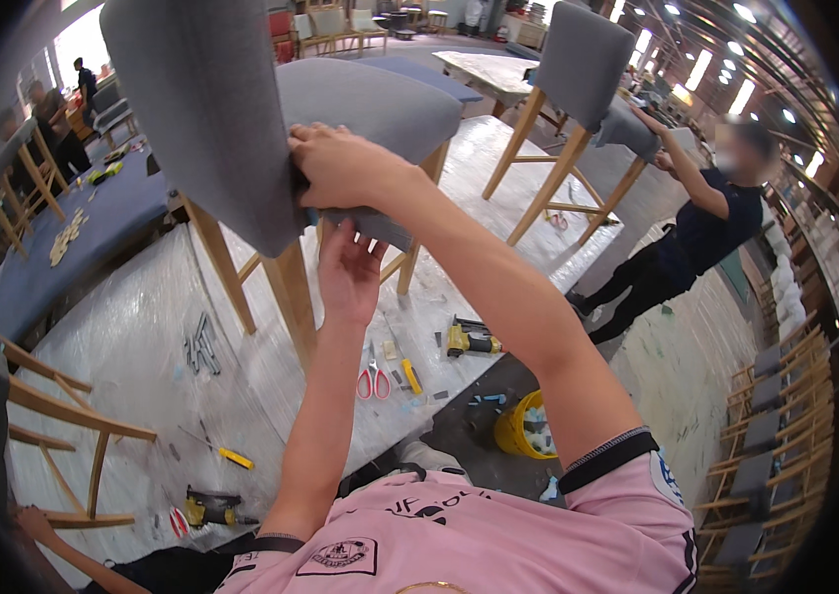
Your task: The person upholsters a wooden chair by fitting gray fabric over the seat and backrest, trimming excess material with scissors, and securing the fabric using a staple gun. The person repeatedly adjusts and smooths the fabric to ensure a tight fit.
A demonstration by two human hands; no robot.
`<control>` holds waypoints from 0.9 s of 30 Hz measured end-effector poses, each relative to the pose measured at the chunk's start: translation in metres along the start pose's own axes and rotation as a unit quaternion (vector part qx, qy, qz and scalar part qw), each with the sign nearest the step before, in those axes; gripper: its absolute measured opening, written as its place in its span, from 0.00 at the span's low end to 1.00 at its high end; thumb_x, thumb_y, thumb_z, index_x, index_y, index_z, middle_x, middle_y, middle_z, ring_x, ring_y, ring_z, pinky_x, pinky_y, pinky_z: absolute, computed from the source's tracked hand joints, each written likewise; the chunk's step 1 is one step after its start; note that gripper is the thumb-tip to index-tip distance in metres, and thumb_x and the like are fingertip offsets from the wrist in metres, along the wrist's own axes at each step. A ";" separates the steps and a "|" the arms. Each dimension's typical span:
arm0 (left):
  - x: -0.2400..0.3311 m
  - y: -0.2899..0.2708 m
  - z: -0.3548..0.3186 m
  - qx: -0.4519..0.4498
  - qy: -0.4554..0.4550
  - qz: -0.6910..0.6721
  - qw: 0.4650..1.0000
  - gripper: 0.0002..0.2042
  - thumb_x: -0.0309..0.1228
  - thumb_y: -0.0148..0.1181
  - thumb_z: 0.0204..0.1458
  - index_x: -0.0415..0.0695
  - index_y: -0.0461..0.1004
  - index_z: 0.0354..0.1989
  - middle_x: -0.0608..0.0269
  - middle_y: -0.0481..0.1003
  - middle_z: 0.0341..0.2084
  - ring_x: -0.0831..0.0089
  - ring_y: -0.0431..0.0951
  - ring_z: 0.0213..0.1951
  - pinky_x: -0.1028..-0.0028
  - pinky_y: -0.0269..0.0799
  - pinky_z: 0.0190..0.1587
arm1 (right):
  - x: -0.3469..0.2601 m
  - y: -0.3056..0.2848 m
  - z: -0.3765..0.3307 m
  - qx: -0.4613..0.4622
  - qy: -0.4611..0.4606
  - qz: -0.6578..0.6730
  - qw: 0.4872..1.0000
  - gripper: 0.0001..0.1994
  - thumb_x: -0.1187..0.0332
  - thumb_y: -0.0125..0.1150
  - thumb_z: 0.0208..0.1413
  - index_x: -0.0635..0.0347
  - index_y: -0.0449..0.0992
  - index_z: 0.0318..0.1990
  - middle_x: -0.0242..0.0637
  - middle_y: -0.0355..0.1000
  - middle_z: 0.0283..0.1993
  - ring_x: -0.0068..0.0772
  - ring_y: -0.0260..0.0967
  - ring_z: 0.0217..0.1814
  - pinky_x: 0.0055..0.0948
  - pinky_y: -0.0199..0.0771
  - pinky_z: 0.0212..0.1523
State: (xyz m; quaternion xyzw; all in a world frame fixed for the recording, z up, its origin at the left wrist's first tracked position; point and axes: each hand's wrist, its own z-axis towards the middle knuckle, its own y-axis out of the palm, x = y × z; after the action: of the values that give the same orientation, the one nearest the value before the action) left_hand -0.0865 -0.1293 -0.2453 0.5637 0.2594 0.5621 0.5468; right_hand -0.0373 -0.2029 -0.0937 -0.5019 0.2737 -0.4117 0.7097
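A grey upholstered high chair (365, 99) with wooden legs stands upright on the plastic-covered table in front of me. My right hand (350, 170) grips the grey seat cover beside the backrest, its fingers reaching over the top and its thumb lower on the side. Just below, my left hand (350, 272) is raised palm toward me, with curled fingers at the bottom edge of the grey seat cover (380, 228). Part of its grip is hidden by that edge. On the table beneath lie red-handled scissors (373, 381), a yellow-handled screwdriver (411, 376) and a yellow staple gun (471, 339).
A co-worker (706, 208) handles another grey chair (583, 59) at the right. A yellow bucket (513, 431) of scraps stands by the table. Metal pieces (201, 346), another screwdriver (234, 457) and staple gun (211, 507) lie left, near another person's arm (68, 544) and a tipped chair (83, 416).
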 end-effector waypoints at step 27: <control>0.052 -0.039 -0.027 0.039 0.139 0.737 0.661 0.32 0.48 0.48 0.70 0.34 0.74 0.18 0.42 0.72 0.15 0.44 0.76 0.22 0.53 0.68 0.29 | 0.030 0.035 0.049 0.026 0.060 -0.055 0.996 0.21 0.63 0.51 0.62 0.51 0.77 0.61 0.37 0.70 0.69 0.41 0.61 0.75 0.45 0.56 0.75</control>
State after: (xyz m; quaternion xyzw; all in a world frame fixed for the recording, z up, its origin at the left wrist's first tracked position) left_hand -0.0869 -0.0624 -0.2688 0.5066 -0.1461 0.8425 -0.1108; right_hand 0.0285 -0.1991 -0.1086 -0.4720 0.2765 -0.4866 0.6812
